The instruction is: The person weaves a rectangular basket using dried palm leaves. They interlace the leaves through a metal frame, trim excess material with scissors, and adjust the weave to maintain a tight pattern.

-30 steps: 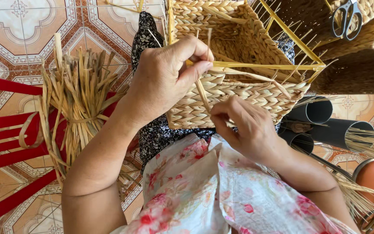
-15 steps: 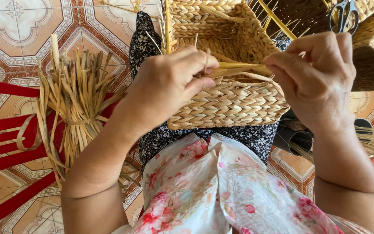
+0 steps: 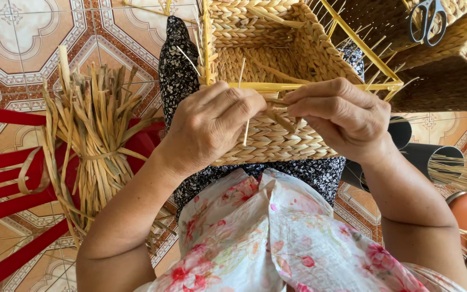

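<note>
2 hands at work on 1 half-woven basket (image 3: 277, 135), propped on the lap against dark patterned cloth, near side wall facing up toward the camera. Left hand (image 3: 212, 121) curled closed over the top edge of that wall, pinching a pale straw strand (image 3: 246, 132) and pressing against the yellow frame rod (image 3: 298, 85); right hand (image 3: 341, 116) closed too, fingertips nipping a flat fibre strand (image 3: 282, 120) just under the rim, nearly touching the left. Likely trouble from here: strand snapping if pulled hard across the rod, since dry fibre looks brittle at the bend; weave loosening along the top row if either grip slackens before the strand is tucked. Thin upright stakes (image 3: 347, 38) jutting from the far rim, close enough to scratch a wrist on a careless reach. Basket balanced on the lap only, so a strong tug toward the right could tip it off toward the tiled floor (image 3: 28, 48). Bundle of dried reed (image 3: 93, 140) lying on a red chair (image 3: 6, 184) at the left, well apart from both hands; a blind stretch for fresh material could drag the basket along. Scissors (image 3: 428, 21) resting on a second woven basket (image 3: 455, 59) at the upper right, near the edge and apt to slide if that one gets knocked.
</note>
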